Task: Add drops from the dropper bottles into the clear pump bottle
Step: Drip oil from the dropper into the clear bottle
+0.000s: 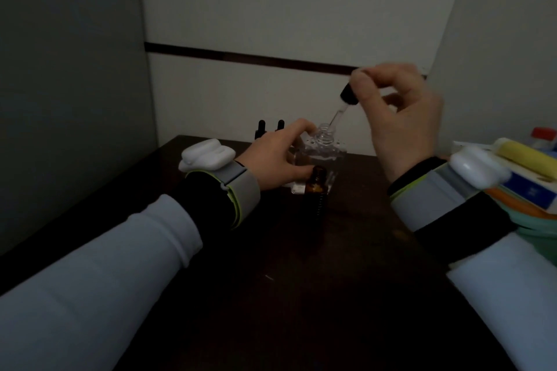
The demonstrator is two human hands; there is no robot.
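Dim frame. Right grip (401,117) is narrow, thumb and forefinger pinching the black bulb of a dropper (347,96); the glass pipette slants down and left from that grip, with its tip at the open mouth of the clear pump bottle (325,133). Can't tell if the tip is inside the neck or just at the rim. The bottle has no pump on it, the threaded neck is bare. It stands on the table (301,280), below and left of the right grip, with the left grip (277,156) wrapped round its left side and fingers reaching the shoulder. An amber dropper bottle (316,187) stands uncapped just near-side of the left grip, close to the thumb and in front of the clear bottle. Two black dropper tops (261,128) poke up just behind the left grip, bodies hidden by the hand. White wrist units on both arms, left (208,155) and right (479,169). A stack of coloured items (527,184) sits right of the right wrist, too blurred to name
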